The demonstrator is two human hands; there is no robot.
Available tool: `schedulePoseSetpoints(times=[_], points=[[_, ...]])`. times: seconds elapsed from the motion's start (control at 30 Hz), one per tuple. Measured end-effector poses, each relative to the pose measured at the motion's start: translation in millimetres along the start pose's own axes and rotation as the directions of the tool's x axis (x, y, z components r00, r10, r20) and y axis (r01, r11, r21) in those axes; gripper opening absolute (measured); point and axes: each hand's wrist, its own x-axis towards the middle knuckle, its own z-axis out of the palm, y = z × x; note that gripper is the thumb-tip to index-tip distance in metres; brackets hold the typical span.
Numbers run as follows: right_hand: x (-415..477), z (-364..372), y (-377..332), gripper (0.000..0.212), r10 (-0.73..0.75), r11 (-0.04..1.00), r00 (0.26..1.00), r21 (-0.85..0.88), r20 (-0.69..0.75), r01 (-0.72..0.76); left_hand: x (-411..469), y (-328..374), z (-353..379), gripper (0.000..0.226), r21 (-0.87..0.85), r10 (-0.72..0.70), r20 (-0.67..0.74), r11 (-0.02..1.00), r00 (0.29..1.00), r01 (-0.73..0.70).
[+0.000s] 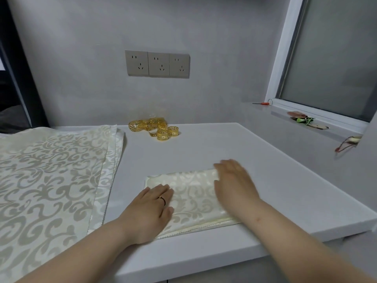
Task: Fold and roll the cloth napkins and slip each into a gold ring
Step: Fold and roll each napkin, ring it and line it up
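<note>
A cream damask napkin [193, 197], folded into a small rectangle, lies near the front edge of the white table [255, 166]. My left hand [151, 211] rests flat on its left part, fingers straight, a thin ring on one finger. My right hand [234, 180] lies flat over the napkin's right edge, slightly blurred. A stack of unfolded napkins [51, 180] of the same pattern covers the table's left side. Several gold cut-out rings [157, 128] sit in a heap at the back of the table, near the wall.
A triple wall socket [158, 63] is above the rings. A window ledge [285, 115] at the right holds a small orange-handled tool [263, 103] and some oddments [304, 119]. The table's front edge runs just below the folded napkin.
</note>
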Motion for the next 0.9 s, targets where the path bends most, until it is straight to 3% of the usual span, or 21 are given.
schedulePoseSetpoints(times=[0.07,0.17,0.37,0.53,0.6,0.67,0.73,0.83,0.9], points=[[-13.3,9.7,-27.3,0.05,-0.118,0.984,0.987,0.143,0.105,0.103,-0.3,0.2,-0.1,0.111,-0.001,-0.004,0.005,1.0,1.0,0.004],[-24.8,26.9,-38.6,0.051,-0.152,0.976,0.955,0.192,0.256,0.104,0.3,-0.1,-0.2,0.112,-0.005,-0.007,0.014,1.0,1.0,0.007],[-31.1,24.2,9.5,0.054,-0.028,0.997,0.938,0.08,0.346,0.0,-0.4,-1.5,-1.1,0.112,-0.013,-0.022,0.029,1.0,0.999,0.023],[-20.6,9.6,32.5,0.055,0.133,0.987,0.906,-0.135,0.403,-0.085,-3.1,-0.4,-5.8,0.122,-0.079,-0.211,-0.026,0.975,0.977,0.208],[-3.6,0.8,26.5,0.041,0.156,0.978,0.924,-0.186,0.349,-0.095,-3.1,-2.6,-6.4,0.124,-0.108,-0.241,-0.004,0.965,0.97,0.24],[13.4,-3.0,14.0,0.035,0.069,0.996,0.975,-0.075,0.212,-0.055,-1.9,-3.7,-5.6,0.124,-0.095,-0.237,0.007,0.967,0.972,0.236],[28.0,3.2,-5.3,0.045,-0.067,0.992,0.992,0.114,0.111,0.054,-1.1,-3.5,-4.1,0.125,-0.066,-0.232,0.007,0.97,0.973,0.232],[36.5,26.6,-36.8,0.05,-0.275,0.952,0.933,0.201,0.23,0.231,0.7,-5.0,-1.2,0.125,-0.059,-0.235,-0.004,0.97,0.972,0.235],[38.2,41.8,-43.0,0.051,-0.313,0.947,0.887,0.182,0.339,0.265,0.9,-5.4,0.0,0.124,-0.052,-0.229,-0.014,0.972,0.973,0.228]])
